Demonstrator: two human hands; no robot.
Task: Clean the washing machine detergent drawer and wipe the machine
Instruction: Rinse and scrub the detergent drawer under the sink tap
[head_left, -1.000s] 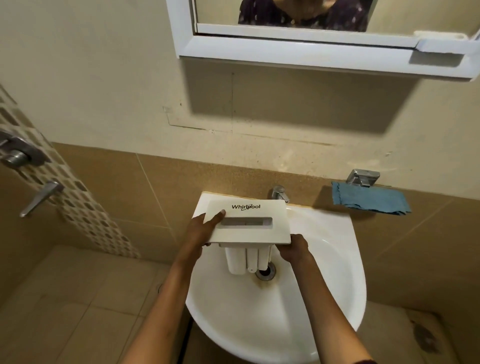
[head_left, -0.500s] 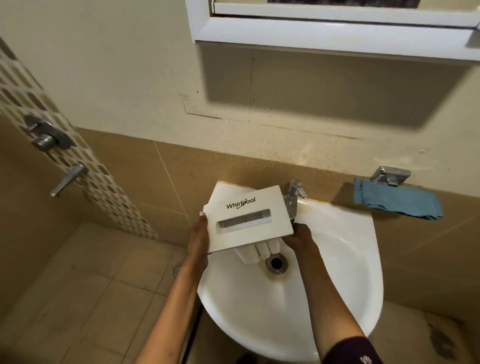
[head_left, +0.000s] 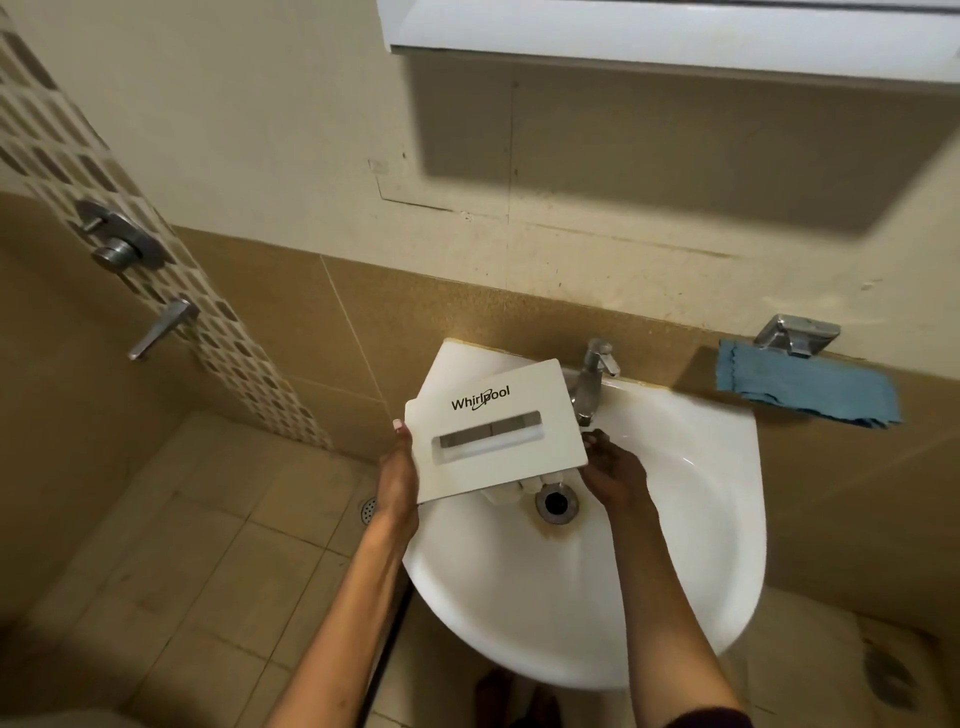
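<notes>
A white detergent drawer (head_left: 493, 431) with a Whirlpool logo on its front panel is held over the left part of a white wash basin (head_left: 675, 519). Its panel faces up and tilts, right end higher. My left hand (head_left: 397, 478) grips the panel's left edge. My right hand (head_left: 613, 467) holds its lower right corner, just under the chrome tap (head_left: 592, 376). The drawer's compartments hang below the panel, mostly hidden, close to the drain (head_left: 557, 501).
A blue cloth (head_left: 805, 387) lies on a ledge right of the basin, under a metal fitting (head_left: 797, 332). Shower valves (head_left: 117, 241) and a lever (head_left: 163, 327) stick out of the left wall. A white cabinet (head_left: 675, 31) hangs overhead. The floor is tiled.
The drawer has shifted left and tilted, uncovering the tap and drain. My right hand has risen to the panel's right corner. My view has dropped; the mirror is out of frame.
</notes>
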